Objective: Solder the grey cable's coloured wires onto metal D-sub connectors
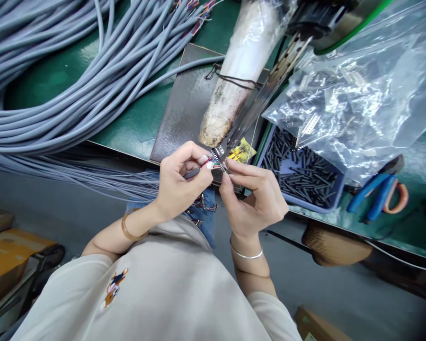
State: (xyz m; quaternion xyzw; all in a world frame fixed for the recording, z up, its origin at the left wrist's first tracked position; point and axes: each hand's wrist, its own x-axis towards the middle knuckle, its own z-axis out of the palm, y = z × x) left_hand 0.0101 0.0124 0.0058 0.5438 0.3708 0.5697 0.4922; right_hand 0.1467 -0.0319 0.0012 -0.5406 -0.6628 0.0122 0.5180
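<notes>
My left hand [182,182] is closed, thumb and fingers pinched around the end of a grey cable whose thin coloured wires [208,161] fan out at the fingertips. A small connector with a row of pins [218,152] sits at those wires, just below the soldering tool's tip [232,137]. Close by on the right, my right hand [253,194] is pinched shut at the wire ends; the tiny piece between its thumb and fingertip is too small to make out. Above both hands hangs a white plastic-wrapped tube [239,61] with a browned lower end.
Thick bundles of grey cable [102,104] cover the left of the green bench. A purple tray [328,206] of short black tubes, blue-handled cutters [372,194] and a clear bag of connectors [355,94] lie at right. Several finished-looking connector ends [202,202] hang over my lap.
</notes>
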